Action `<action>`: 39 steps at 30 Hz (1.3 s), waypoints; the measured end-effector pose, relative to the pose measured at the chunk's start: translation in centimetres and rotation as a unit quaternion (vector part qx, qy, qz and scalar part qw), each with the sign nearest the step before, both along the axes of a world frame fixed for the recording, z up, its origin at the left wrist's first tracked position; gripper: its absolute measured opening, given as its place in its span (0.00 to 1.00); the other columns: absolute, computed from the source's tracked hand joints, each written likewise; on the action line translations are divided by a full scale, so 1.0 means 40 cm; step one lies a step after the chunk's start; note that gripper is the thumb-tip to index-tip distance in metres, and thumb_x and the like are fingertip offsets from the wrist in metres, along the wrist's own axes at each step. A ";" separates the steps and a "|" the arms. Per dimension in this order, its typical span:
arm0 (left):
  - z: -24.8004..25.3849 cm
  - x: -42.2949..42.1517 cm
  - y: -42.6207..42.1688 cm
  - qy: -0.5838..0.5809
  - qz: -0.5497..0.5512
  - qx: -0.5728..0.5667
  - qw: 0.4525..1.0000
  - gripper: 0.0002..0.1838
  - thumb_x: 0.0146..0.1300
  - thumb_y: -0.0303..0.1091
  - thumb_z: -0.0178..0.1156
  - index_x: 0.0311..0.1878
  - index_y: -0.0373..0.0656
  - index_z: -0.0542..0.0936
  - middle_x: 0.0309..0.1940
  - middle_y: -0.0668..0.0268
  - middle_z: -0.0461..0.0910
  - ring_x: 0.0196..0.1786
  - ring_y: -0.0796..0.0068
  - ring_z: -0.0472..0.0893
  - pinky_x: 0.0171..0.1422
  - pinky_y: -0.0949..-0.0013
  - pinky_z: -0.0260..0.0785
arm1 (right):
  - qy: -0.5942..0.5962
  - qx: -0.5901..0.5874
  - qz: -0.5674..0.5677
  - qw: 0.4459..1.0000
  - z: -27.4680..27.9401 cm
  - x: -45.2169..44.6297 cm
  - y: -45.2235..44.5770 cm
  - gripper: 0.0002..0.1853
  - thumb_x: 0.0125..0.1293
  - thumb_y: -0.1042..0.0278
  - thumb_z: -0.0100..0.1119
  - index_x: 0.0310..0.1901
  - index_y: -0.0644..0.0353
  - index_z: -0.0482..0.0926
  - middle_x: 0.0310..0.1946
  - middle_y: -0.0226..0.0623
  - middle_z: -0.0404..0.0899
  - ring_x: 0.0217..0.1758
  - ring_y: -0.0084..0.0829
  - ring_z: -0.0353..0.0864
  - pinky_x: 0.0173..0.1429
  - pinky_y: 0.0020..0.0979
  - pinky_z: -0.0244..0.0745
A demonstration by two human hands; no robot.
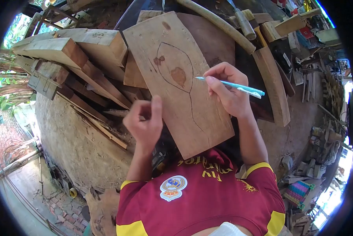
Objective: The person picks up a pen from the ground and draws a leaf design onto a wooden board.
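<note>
- Wooden board (202, 126) is lying slanted before the person, its lower end reaching the maroon shirt (208, 196); probably it is feeling stiff, rather heavy, not slippery, and its long edges are offering good hold.
- Right hand (233, 94) is pinching a light-blue pen (243, 88), tip just beside the drawn outline (190, 92).
- Left hand (145, 120) is curling loosely, thumb apart, at the left edge; whether touching, I cannot tell.
- Behind, a brown panel (213, 33) is showing; thick beams (109, 47) are resting leftward, wood pieces (314, 169) rightward.

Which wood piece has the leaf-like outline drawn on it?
The flat board between left hand and right hand, under the pen. Its face bears a dark pointed-oval line with a tail; the thick beams at left show none.
</note>
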State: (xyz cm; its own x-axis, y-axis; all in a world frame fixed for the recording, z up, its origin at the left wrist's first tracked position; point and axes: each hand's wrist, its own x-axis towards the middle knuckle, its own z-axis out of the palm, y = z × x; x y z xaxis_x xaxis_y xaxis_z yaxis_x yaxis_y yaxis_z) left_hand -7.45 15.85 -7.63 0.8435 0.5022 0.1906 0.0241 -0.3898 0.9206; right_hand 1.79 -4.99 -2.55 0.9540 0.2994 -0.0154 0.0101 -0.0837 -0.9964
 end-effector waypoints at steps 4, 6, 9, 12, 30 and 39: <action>0.030 0.100 0.039 -0.143 0.082 0.208 0.964 0.08 0.59 0.28 0.70 0.39 0.38 0.83 0.34 0.63 0.85 0.42 0.64 0.82 0.52 0.65 0.73 | -0.118 -0.074 0.034 0.990 0.012 0.048 0.007 0.08 0.66 0.69 0.66 0.40 0.65 0.82 0.28 0.30 0.83 0.30 0.17 0.80 0.35 0.22 0.74; 0.036 0.148 0.043 -0.151 0.046 0.192 0.969 0.13 0.59 0.27 0.68 0.48 0.39 0.83 0.45 0.58 0.85 0.54 0.57 0.79 0.63 0.59 0.68 | -0.186 -0.100 0.061 0.976 0.017 0.099 0.032 0.08 0.65 0.69 0.68 0.40 0.65 0.82 0.28 0.31 0.84 0.32 0.18 0.82 0.35 0.24 0.76; 0.022 0.182 0.033 -0.123 0.008 0.204 0.971 0.19 0.61 0.28 0.65 0.56 0.39 0.82 0.58 0.52 0.81 0.64 0.52 0.76 0.70 0.56 0.65 | -0.117 -0.039 0.074 0.990 0.021 0.167 0.087 0.09 0.66 0.68 0.67 0.39 0.66 0.82 0.28 0.33 0.85 0.29 0.19 0.83 0.30 0.23 0.78; 0.019 0.190 0.032 -0.096 -0.012 0.204 0.974 0.20 0.64 0.28 0.61 0.59 0.36 0.81 0.63 0.48 0.78 0.67 0.49 0.75 0.71 0.54 0.64 | -0.065 0.023 0.079 0.995 0.003 0.219 0.130 0.09 0.70 0.67 0.63 0.37 0.66 0.80 0.26 0.32 0.83 0.26 0.18 0.82 0.26 0.22 0.78; 0.015 0.189 0.038 -0.102 -0.021 0.212 0.972 0.19 0.65 0.22 0.55 0.59 0.35 0.82 0.63 0.48 0.78 0.67 0.45 0.75 0.70 0.53 0.65 | -0.096 -0.012 0.075 0.992 -0.026 0.218 0.147 0.07 0.72 0.68 0.62 0.41 0.63 0.81 0.26 0.26 0.80 0.28 0.14 0.80 0.26 0.18 0.76; 0.010 0.190 0.041 -0.104 -0.024 0.206 0.973 0.19 0.65 0.22 0.55 0.59 0.35 0.82 0.63 0.47 0.77 0.67 0.46 0.75 0.70 0.53 0.65 | -0.136 -0.023 0.069 0.988 -0.030 0.219 0.153 0.06 0.71 0.69 0.63 0.39 0.63 0.81 0.25 0.26 0.79 0.27 0.13 0.79 0.25 0.18 0.76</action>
State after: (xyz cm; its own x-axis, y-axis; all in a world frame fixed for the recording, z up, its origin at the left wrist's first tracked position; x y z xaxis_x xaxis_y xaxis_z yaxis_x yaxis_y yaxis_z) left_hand 0.16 17.48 -7.23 0.7855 0.3079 0.5368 -0.1744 -0.7221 0.6694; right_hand 10.57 1.12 -3.76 0.8748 0.4320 0.2195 0.2914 -0.1071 -0.9506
